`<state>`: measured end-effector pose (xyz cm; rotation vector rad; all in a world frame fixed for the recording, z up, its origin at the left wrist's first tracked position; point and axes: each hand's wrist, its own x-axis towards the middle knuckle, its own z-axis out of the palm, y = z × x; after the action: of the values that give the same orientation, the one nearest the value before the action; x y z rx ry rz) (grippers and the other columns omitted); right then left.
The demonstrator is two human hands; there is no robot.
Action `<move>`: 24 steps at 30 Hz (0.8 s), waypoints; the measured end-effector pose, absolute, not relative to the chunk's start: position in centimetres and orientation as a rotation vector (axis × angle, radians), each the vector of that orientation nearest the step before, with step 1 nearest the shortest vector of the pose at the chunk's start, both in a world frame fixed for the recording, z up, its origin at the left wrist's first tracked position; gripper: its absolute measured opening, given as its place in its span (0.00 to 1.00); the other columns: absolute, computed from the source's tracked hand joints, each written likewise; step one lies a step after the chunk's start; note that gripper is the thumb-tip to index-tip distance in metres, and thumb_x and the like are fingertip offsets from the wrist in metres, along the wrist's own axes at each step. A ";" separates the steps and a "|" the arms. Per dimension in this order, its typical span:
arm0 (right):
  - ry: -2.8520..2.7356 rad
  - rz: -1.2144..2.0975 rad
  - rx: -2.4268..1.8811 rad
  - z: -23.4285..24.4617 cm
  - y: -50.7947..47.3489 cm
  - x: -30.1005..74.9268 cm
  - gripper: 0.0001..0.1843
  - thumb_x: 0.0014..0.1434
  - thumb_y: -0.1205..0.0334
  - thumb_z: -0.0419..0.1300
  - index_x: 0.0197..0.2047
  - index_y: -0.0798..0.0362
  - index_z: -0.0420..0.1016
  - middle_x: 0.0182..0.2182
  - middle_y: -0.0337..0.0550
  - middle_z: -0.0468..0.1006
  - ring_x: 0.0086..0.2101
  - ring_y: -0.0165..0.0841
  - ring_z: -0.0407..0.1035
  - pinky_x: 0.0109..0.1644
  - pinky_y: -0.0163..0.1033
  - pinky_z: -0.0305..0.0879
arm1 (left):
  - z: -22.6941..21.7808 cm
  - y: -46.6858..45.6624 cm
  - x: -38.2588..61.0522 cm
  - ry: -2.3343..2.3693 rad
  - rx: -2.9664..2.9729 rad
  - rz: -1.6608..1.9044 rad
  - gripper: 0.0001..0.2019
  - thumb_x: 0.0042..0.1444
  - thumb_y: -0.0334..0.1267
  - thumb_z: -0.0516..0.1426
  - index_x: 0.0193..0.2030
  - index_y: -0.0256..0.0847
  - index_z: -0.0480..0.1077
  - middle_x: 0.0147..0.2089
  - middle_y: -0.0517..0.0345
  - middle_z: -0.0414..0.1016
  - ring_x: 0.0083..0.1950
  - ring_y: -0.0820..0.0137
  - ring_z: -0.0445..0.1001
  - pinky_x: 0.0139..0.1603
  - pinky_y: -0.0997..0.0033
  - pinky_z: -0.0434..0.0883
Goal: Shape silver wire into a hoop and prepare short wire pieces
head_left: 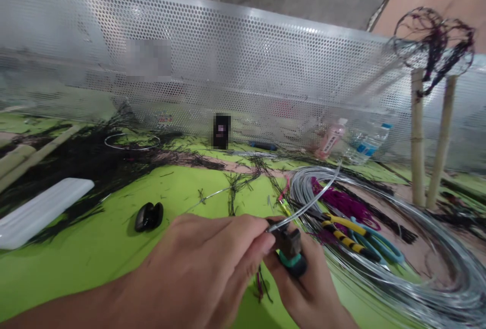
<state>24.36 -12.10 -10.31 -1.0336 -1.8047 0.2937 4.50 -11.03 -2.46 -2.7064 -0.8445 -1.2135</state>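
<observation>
My left hand (207, 260) is closed in a pinch on the end of a silver wire (309, 202) that runs up and right to a big wire coil (436, 268). My right hand (311, 283) is wrapped round pliers (290, 248) with dark jaws and teal handles. The jaws meet the wire right at my left fingertips. Both hands hover low over the green table (114, 253), near its front edge.
Yellow-handled pliers (347, 233) and teal scissors (379, 245) lie on the coil. A black case (149, 216), a white flat box (38, 210), black fibre scraps (87, 162), bottles (364, 144), two bamboo posts (417, 136) and a perforated metal screen (235, 66) surround the work area.
</observation>
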 end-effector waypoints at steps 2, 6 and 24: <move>-1.773 0.304 -1.055 -10.6 -12.1 24.4 0.06 0.68 0.65 0.58 0.48 0.47 0.70 0.31 0.34 0.76 0.29 0.30 0.70 0.33 0.33 0.68 | -2.3 -11.1 4.5 -0.853 -2.704 -1.194 0.13 0.78 0.37 0.47 0.40 0.44 0.66 0.28 0.66 0.80 0.23 0.74 0.76 0.26 0.71 0.67; -1.730 0.287 -1.086 -10.9 -12.1 24.3 0.10 0.65 0.67 0.59 0.50 0.46 0.71 0.36 0.36 0.78 0.33 0.32 0.72 0.36 0.35 0.70 | -2.1 -10.9 4.6 -0.884 -2.719 -1.184 0.13 0.78 0.37 0.47 0.39 0.44 0.65 0.28 0.68 0.79 0.23 0.75 0.76 0.26 0.74 0.67; -1.773 0.187 -1.080 -9.7 -11.6 23.9 0.04 0.65 0.64 0.59 0.44 0.48 0.70 0.34 0.37 0.77 0.31 0.32 0.71 0.33 0.36 0.67 | -2.3 -10.8 4.2 -0.784 -2.680 -1.226 0.12 0.78 0.36 0.45 0.42 0.43 0.66 0.29 0.64 0.80 0.22 0.73 0.76 0.27 0.70 0.68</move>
<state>23.85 -11.55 -9.69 -1.0796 -1.7731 0.1875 4.23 -10.80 -2.35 -2.6803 -0.7839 -1.2263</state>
